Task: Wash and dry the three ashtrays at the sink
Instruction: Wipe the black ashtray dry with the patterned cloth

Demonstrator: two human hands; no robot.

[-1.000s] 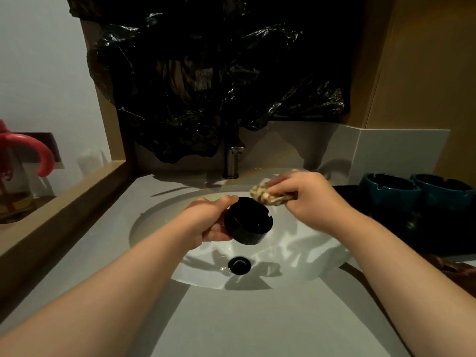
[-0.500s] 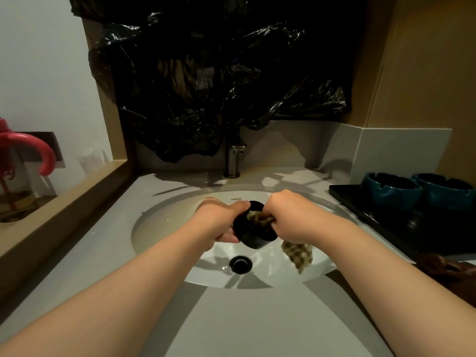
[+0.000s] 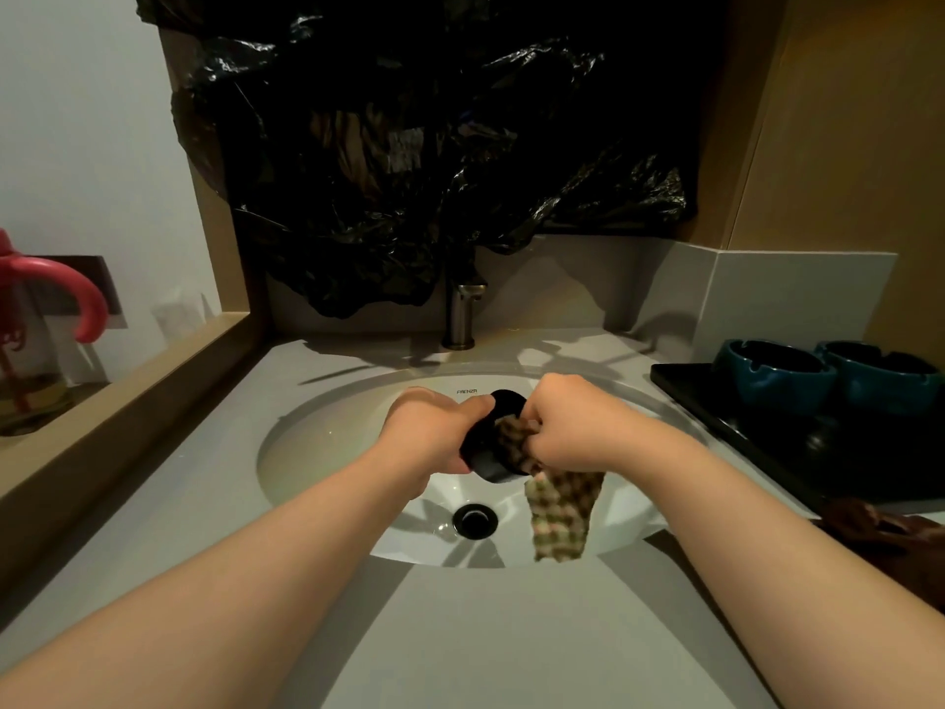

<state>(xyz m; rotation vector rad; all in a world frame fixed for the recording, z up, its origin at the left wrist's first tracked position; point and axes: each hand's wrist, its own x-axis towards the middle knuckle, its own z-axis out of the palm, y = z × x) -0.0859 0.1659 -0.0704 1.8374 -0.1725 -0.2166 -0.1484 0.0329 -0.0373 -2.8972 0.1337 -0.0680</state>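
Observation:
Over the white sink basin (image 3: pixel 327 452) my left hand (image 3: pixel 434 437) grips a black ashtray (image 3: pixel 488 460), tilted with its opening toward my right hand. My right hand (image 3: pixel 572 427) holds a checked cloth (image 3: pixel 560 514) and presses part of it into the ashtray's bowl; the rest of the cloth hangs down over the basin. Two blue ashtrays, one (image 3: pixel 772 373) and another (image 3: pixel 882 376), stand side by side on a black tray (image 3: pixel 716 422) at the right of the counter.
A metal faucet (image 3: pixel 463 314) stands behind the basin, under a black plastic sheet (image 3: pixel 434 145) that covers the wall. The drain (image 3: pixel 475 520) sits at the basin's bottom. A wooden ledge (image 3: pixel 128 401) runs along the left, with a pink-handled item (image 3: pixel 61 294) beyond it. A dark brown object (image 3: pixel 879 529) lies at the right edge.
My right hand brought the cloth down from above the ashtray and pushed it into the bowl. The cloth's free end now hangs lower, and the ashtray is tilted more toward my right hand.

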